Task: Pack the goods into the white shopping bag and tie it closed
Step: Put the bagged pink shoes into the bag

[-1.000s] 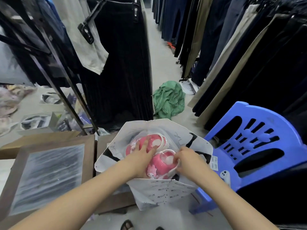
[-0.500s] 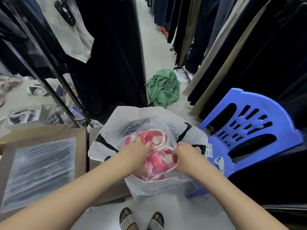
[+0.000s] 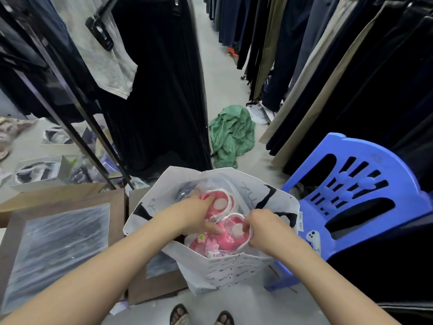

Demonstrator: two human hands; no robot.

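The white shopping bag (image 3: 222, 270) stands open, mouth upward, between a flat cardboard box (image 3: 58, 242) on its left and a blue plastic chair (image 3: 351, 195) on its right; what carries its base cannot be told. The bag bears black markings on its inner walls and small printed text on its near outer wall. The pink goods (image 3: 226, 240), two rounded pink items with white rims wrapped in clear plastic, lie inside the bag mouth, one behind the other. The left hand (image 3: 199, 214) reaches in from the left: its grip is closed on the pink goods, with the fingers bent over the far item and the thumb laid along the near item. The right hand (image 3: 264, 231) reaches in from the right: its grip is curled round the white rim of the near item, fingertips (image 3: 246, 227) on the rim. Both forearms are bare. A crumpled green cloth (image 3: 232, 134) lies on the floor (image 3: 210, 73) beyond the bag, well apart from it. Dark hanging garments (image 3: 161, 90) line both sides of the aisle. Two sandalled feet (image 3: 179, 316) show at the lower edge of the view, just in front of the bag.
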